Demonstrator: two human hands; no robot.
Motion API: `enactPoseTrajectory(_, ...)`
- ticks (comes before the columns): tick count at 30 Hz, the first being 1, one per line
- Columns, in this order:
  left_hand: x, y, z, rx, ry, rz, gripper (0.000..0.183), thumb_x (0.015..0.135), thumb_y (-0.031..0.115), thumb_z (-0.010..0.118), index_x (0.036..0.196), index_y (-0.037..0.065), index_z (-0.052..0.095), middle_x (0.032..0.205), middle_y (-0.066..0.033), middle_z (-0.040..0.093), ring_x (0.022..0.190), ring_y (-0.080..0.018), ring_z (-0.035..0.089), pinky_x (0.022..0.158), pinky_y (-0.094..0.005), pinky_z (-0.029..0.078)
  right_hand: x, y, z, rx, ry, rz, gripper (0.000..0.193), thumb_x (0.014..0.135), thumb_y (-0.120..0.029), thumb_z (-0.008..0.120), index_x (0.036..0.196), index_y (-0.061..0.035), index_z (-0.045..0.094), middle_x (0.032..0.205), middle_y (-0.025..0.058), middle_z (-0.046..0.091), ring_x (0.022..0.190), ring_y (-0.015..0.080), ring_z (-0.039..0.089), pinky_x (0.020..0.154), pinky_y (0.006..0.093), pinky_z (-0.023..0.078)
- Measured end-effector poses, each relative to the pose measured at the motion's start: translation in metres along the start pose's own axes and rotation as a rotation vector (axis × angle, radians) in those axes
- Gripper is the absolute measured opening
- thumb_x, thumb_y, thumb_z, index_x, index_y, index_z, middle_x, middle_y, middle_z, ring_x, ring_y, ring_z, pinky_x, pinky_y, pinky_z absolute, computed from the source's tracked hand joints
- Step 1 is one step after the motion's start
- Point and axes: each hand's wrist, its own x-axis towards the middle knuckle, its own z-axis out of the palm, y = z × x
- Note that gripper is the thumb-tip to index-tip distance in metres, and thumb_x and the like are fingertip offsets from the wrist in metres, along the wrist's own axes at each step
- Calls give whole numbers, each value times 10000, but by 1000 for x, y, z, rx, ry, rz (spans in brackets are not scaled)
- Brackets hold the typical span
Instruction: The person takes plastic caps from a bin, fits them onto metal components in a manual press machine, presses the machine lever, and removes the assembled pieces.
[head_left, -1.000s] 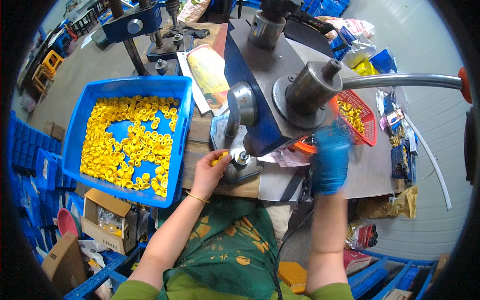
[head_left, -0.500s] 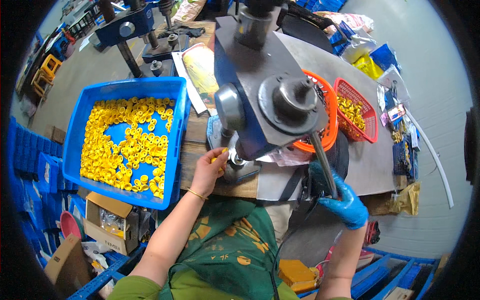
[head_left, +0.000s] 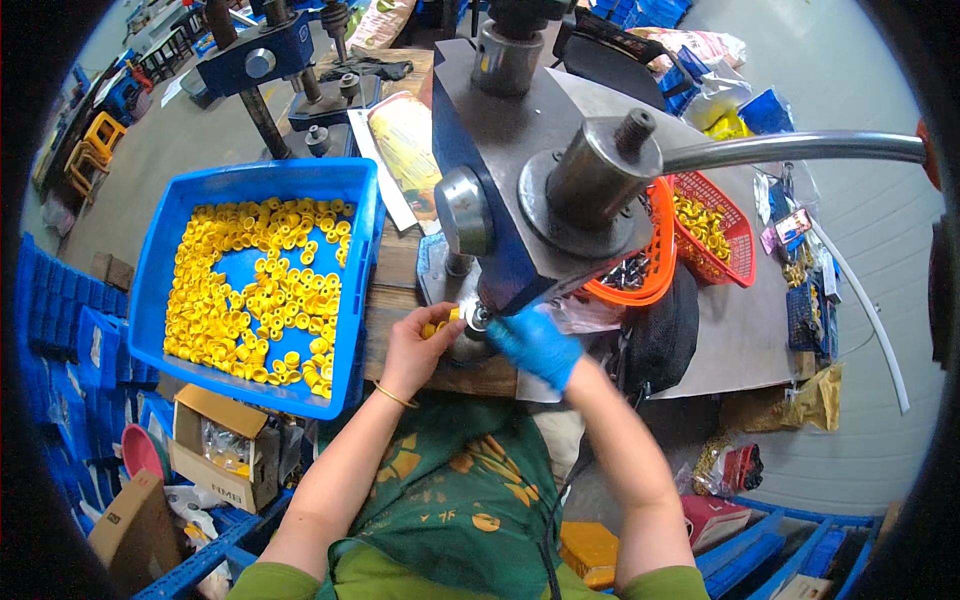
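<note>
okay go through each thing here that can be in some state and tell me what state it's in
Left hand: bare, pinching a yellow cap.
Right hand: blue-gloved, at the press base.
Press lever: raised, unheld.
Blue tray: partly filled with yellow caps.
Orange basket: holding dark parts.
Cardboard box: open.

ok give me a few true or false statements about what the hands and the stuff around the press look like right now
1. The right hand wears a blue glove. True.
2. The left hand rests inside the blue bin. False: it is at the base of the press, holding a small yellow cap.
3. The blue bin holds yellow caps. True.
4. The right hand grips the long metal lever. False: the lever sticks out untouched to the right, and the gloved hand is down at the press base beside the left hand.
5. The red basket sits to the left of the blue bin. False: it is on the right side of the press, next to an orange basket.
</note>
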Motion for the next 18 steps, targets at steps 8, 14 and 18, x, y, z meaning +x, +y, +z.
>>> enactPoseTrajectory(8, 15, 4, 0, 563, 15, 515, 256, 703, 161, 692, 929, 63, 621, 734, -115, 534, 677, -260, 550, 603, -326, 442, -1, 25, 18, -81, 108, 63, 206, 811, -173, 552, 926, -6, 514, 856, 231, 538, 757, 400, 524, 654, 422, 435)
enactPoseTrajectory(14, 14, 9, 13, 741, -29, 544, 254, 697, 158, 694, 924, 74, 618, 764, -115, 534, 684, -279, 557, 612, -340, 452, 1, 10, -13, 118, 8, 205, 292, 763, -216, 619, 921, -16, 477, 761, 206, 538, 696, 390, 517, 620, 440, 420)
enactPoseTrajectory(18, 12, 4, 7, 498, 41, 503, 254, 704, 153, 697, 918, 41, 617, 741, -98, 536, 649, -224, 545, 590, -312, 438, 3, 18, -9, -128, -19, 75, 282, 668, -199, 691, 832, -27, 538, 802, 195, 559, 693, 363, 529, 613, 424, 428)
